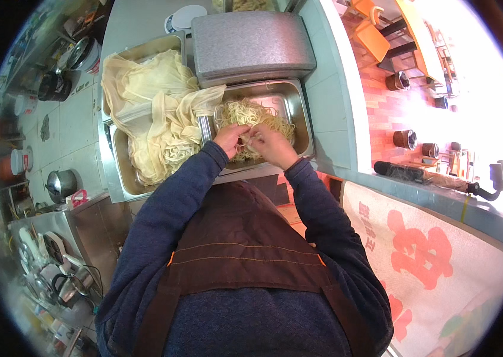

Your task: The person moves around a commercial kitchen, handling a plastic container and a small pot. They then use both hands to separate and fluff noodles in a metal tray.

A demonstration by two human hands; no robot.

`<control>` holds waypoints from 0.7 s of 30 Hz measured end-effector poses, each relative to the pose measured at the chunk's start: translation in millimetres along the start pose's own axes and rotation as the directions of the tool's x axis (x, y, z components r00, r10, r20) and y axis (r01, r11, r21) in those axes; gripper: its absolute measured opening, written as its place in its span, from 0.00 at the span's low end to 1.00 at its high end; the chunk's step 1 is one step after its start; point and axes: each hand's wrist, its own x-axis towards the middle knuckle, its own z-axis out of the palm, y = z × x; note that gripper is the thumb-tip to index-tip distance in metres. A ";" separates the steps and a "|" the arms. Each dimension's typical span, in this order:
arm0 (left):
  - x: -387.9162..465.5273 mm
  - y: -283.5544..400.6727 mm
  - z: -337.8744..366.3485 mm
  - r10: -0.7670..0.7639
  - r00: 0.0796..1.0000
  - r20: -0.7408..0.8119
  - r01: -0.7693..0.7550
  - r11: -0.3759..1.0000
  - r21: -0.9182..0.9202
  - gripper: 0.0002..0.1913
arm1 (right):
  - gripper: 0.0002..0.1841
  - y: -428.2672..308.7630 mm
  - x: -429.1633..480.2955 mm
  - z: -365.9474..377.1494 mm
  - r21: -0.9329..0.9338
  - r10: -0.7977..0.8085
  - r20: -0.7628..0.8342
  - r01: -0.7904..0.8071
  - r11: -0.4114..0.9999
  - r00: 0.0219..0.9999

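Thin pale noodles (242,110) lie heaped in a rectangular stainless steel pan (303,118) in front of me. Over the near part of the heap, my left hand (229,140) and my right hand (274,146) meet with bent fingers. A few strands show between the fingertips of both hands; the fingers partly hide them. Left of this pan, another steel pan (122,154) contains wider noodles (181,152). A cream-coloured cloth (144,80) partly covers them and stretches over a third pan (175,43) behind, hiding most of what is inside.
Behind the noodle pan stands a grey speckled box (253,44), with a round white item (189,18) beyond its left corner. A tiled ledge (334,107) borders the right side. Pots (61,185) and buckets (21,161) are at far left.
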 end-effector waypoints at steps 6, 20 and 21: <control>-26.0 4.8 26.8 0.165 0.984 -0.063 -0.150 0.968 0.202 0.12 | 0.26 26.5 19.3 10.1 0.407 0.146 -0.169 -0.065 0.911 0.975; -48.1 36.7 -2.3 0.274 0.949 -0.156 -0.176 0.871 0.459 0.18 | 0.20 22.1 -10.3 -59.4 -0.269 -0.009 -0.385 -0.103 0.958 0.923; -33.9 25.6 -8.2 0.291 0.935 -0.205 -0.154 0.849 0.505 0.23 | 0.27 39.1 0.4 -49.2 -0.332 0.027 -0.276 -0.122 0.935 0.961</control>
